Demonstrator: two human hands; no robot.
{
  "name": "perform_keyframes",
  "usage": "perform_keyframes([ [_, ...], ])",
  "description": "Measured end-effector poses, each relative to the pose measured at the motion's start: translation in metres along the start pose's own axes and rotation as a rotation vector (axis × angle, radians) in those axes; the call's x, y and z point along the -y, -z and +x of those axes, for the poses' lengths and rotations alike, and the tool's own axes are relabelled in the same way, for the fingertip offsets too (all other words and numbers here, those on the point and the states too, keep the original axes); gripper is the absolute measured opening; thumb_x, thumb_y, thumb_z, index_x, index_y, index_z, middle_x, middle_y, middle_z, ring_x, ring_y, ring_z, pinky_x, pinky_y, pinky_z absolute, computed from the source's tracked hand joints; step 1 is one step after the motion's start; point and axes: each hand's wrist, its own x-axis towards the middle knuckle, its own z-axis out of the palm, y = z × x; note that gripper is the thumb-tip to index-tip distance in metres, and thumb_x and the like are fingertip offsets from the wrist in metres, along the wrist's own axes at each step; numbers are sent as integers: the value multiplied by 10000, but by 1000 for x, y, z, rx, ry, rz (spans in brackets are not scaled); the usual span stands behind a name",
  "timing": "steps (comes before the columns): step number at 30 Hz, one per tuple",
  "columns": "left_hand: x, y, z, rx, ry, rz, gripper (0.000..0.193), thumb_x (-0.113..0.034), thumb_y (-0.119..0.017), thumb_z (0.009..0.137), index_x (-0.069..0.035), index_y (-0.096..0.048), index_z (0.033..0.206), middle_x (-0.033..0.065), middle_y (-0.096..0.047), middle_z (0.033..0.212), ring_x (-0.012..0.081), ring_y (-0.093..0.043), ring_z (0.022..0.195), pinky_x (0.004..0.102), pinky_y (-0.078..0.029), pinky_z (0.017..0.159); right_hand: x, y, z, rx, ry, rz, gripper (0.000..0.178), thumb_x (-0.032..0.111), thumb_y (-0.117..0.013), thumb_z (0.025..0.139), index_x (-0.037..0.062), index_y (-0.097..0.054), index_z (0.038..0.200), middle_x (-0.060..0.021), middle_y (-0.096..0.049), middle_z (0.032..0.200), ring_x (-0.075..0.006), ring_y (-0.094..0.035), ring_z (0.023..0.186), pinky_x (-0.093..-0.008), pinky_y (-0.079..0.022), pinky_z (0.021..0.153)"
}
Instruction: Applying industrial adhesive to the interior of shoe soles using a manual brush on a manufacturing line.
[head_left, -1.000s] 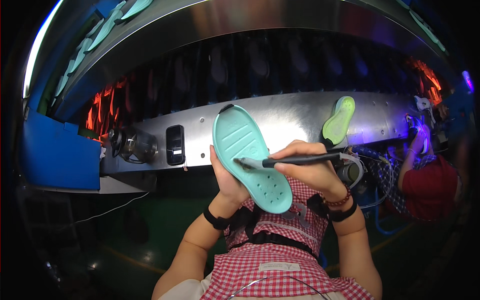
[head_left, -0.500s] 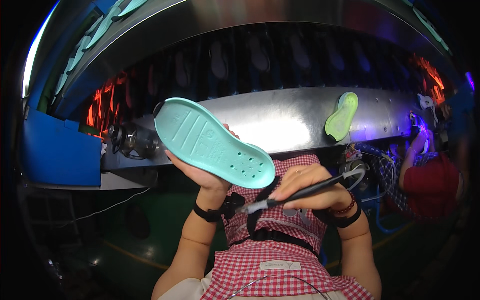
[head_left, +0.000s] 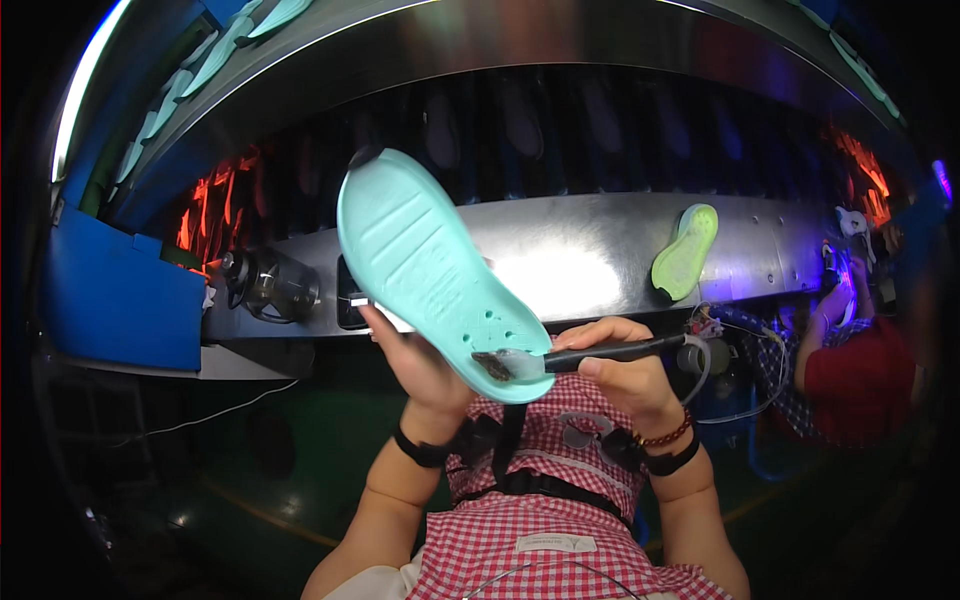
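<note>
A mint-green shoe sole [head_left: 415, 250] with holes at its near end and a dark tab at its far end is tilted up over the bench edge. My left hand [head_left: 425, 375] grips it from beneath along its lower left side. In my right hand [head_left: 620, 370] is a black-handled brush [head_left: 610, 354] with a pale hose at its back end. The brush's dark bristles touch the sole at its near end, over some of the holes. Fingertips of my right hand are close to the sole's right edge.
A yellow-green sole [head_left: 686, 252] lies on the metal bench [head_left: 610, 220]. A clear jug [head_left: 270, 285] stands at left, beside a blue machine housing [head_left: 120, 290]. A dark row of soles runs behind the bench. At right, a co-worker in a red sleeve [head_left: 860, 370] works under violet light.
My right hand has brought the brush up, and its bristles are now on the sole. The sole has turned steeper, its far end shifting right and away from me.
</note>
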Motion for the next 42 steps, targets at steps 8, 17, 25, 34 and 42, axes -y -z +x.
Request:
perform_keyframes([
  [8, 5, 47, -7, 222, 361, 102, 635, -488, -338, 893, -18, -330, 1321, 181, -480, 1236, 338, -532, 1060, 476, -448, 890, 37, -18, -4, 223, -24, -544, 220, -40, -670, 714, -1, -648, 929, -112, -652, 907, -141, -618, 826, -240, -499, 741],
  [17, -23, 24, 7, 287, 803, 301, 501, -306, -449, 887, 34, -381, 1249, 175, -567, 1059, 201, -634, 841, 295, -547, 715, 49, -9, 3, 498, 62, -654, 209, -6, -699, 690, -17, -646, 892, -163, -656, 913, -247, -650, 852, -310, -525, 750],
  [25, -27, 9, 6, 334, 1013, 686, 625, -342, -477, 841, 58, -340, 1301, 218, -490, 1197, 245, -547, 1025, 321, -447, 864, 67, -6, 8, 674, 90, -862, 169, 20, -686, 702, -9, -658, 866, -159, -661, 900, -253, -655, 847, -308, -525, 720],
  [34, -49, 19, 7, 281, 911, 615, 572, -335, -445, 834, 75, -437, 1232, 221, -532, 1153, 259, -571, 980, 330, -471, 821, 64, 3, -1, 521, 138, -883, 187, -8, -702, 672, -4, -660, 854, -167, -662, 873, -265, -659, 821, -302, -526, 730],
  [42, -78, 11, 1, 354, 672, 775, 594, -378, -424, 839, 70, -445, 1228, 210, -562, 1110, 236, -585, 944, 304, -462, 810, 46, 4, -6, 355, 256, -909, 204, -10, -712, 649, 12, -664, 845, -147, -667, 879, -239, -663, 801, -272, -524, 704],
])
